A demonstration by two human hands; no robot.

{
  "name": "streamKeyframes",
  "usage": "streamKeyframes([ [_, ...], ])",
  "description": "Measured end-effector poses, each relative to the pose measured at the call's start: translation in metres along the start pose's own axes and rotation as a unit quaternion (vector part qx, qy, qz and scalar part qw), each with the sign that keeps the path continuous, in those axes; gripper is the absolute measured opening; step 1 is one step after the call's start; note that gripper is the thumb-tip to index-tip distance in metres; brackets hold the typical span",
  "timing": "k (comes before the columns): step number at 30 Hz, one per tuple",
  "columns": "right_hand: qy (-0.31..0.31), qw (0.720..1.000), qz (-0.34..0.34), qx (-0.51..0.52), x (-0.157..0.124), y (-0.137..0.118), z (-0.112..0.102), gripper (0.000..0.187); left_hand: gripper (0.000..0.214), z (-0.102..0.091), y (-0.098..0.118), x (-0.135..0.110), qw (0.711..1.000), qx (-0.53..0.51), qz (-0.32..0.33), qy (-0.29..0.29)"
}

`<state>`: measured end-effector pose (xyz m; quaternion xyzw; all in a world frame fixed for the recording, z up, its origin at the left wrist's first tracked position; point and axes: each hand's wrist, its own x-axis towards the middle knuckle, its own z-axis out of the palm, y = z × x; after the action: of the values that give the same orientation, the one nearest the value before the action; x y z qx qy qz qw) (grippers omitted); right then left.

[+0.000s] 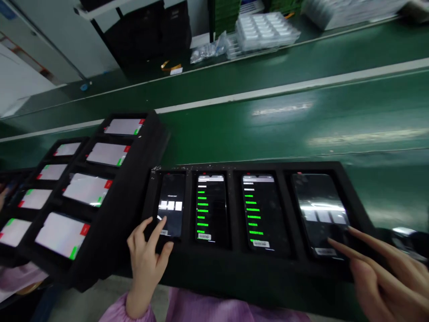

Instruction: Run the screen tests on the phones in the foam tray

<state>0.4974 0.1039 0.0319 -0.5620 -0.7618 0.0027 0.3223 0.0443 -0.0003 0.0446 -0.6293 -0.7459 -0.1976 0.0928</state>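
A black foam tray [248, 268] in front of me holds several phones side by side. My left hand [147, 257] is open, its index finger touching the lower screen of the leftmost phone [171, 203], which shows white boxes. My right hand [385, 277] is open too, with two fingers stretched onto the lower part of the rightmost phone [318, 210]. The two middle phones [211, 208] [263, 212] show lists of green lines on black.
To the left, a second black tray [110, 232] is stacked at an angle and holds several phones with pale screens. A green conveyor belt [284, 116] runs behind. Clear plastic trays [264, 29] sit at the far side. Pink sleeves show at the bottom.
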Motion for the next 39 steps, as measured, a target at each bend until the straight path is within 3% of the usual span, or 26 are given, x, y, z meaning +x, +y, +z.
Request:
streamKeyframes([
  [5, -0.003, 1.0, -0.014, -0.003, 0.004, -0.008, -0.005, 0.029, 0.051, 0.008, -0.006, -0.006, 1.0, -0.015, -0.008, 0.013],
  [22, 0.005, 0.999, -0.033, -0.022, 0.005, -0.012, -0.008, 0.028, 0.044, 0.016, -0.01, -0.005, 0.999, -0.027, 0.0, 0.028],
  [28, 0.0, 0.999, -0.042, -0.035, 0.02, -0.007, -0.012, 0.029, 0.045, 0.017, -0.01, -0.005, 0.999, -0.002, 0.018, 0.043],
  [32, 0.002, 0.994, -0.033, -0.102, 0.034, -0.012, -0.011, 0.028, 0.047, 0.017, -0.01, -0.004, 0.999, -0.006, 0.01, 0.036],
  [39, -0.08, 0.978, -0.193, -0.013, 0.047, -0.067, 0.001, 0.034, 0.05, 0.018, -0.008, -0.004, 0.998, -0.005, 0.026, 0.05],
])
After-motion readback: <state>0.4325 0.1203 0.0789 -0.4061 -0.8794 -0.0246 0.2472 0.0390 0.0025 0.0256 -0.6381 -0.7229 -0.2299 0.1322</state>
